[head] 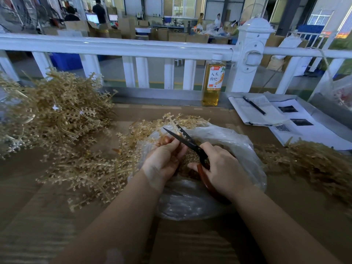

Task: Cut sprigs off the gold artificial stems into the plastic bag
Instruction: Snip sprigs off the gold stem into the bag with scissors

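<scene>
Heaped at far left on the brown bench (285,216): a pile of gold artificial stems (57,111), tangled, beaded and branching, evidently uncut. Spilling rightward and nearer: loose stems (91,174) fanned flat toward the middle. Likely featherweight, springy plastic; prone to snagging on neighbours when lifted, so best drawn out singly by the thick base stalk, not by the brittle-looking side twigs.

At centre, left hand (163,159) pinching one stem (169,119) by its lower stalk, fingers curled round it, tip held upright over the bag. Just right of it, right hand (219,168) wrapped round the reddish-brown handles of black-bladed scissors (182,138), blades parted around the stem just above the left fingertips. Judged: a cut in hand, close to the pinch, where the stalk stays stiffest and bends least away from the blades; care owed to those fingertips.

Beneath both hands: crumpled clear plastic bag (238,145), mouth open, a mound of cut sprigs (188,159) dimly visible inside. Thin, slippery film, apt to collapse or shift; sprigs light enough to bounce off the rim.

Farther right, at the bench's far edge: a bottle (214,80) of amber drink against the white railing (114,47), then papers (266,113) with a pen (254,105). At right: another gold heap (314,164), state unclear.
</scene>
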Available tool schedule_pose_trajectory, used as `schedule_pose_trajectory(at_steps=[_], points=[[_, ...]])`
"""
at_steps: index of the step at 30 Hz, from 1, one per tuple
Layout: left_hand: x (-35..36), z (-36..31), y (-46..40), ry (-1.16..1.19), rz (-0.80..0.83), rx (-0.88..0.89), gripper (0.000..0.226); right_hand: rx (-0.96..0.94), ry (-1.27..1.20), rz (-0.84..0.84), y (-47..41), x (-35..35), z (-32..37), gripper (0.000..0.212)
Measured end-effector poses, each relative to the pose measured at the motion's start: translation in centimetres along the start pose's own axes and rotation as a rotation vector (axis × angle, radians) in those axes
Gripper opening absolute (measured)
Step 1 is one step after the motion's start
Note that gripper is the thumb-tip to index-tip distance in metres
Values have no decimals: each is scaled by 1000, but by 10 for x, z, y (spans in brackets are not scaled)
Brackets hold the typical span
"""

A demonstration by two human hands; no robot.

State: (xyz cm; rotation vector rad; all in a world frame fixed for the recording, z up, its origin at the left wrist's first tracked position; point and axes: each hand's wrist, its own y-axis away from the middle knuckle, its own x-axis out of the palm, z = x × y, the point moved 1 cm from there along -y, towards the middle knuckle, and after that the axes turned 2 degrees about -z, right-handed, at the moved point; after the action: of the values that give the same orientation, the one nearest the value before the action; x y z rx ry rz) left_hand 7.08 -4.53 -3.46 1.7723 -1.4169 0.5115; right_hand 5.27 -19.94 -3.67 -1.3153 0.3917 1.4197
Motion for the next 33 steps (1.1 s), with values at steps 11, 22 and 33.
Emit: schedule_pose_trajectory(at_steps=[11,22,33], points=[[2,-1,0,13,2,-26,31,-25,60,-18,0,0,1,45],[2,-3,3,2,48,-54,19,-31,42,-26,1,-1,0,47],[1,0,-1,-11,-21,-41,30,-5,11,-35,-2,-2,7,40]])
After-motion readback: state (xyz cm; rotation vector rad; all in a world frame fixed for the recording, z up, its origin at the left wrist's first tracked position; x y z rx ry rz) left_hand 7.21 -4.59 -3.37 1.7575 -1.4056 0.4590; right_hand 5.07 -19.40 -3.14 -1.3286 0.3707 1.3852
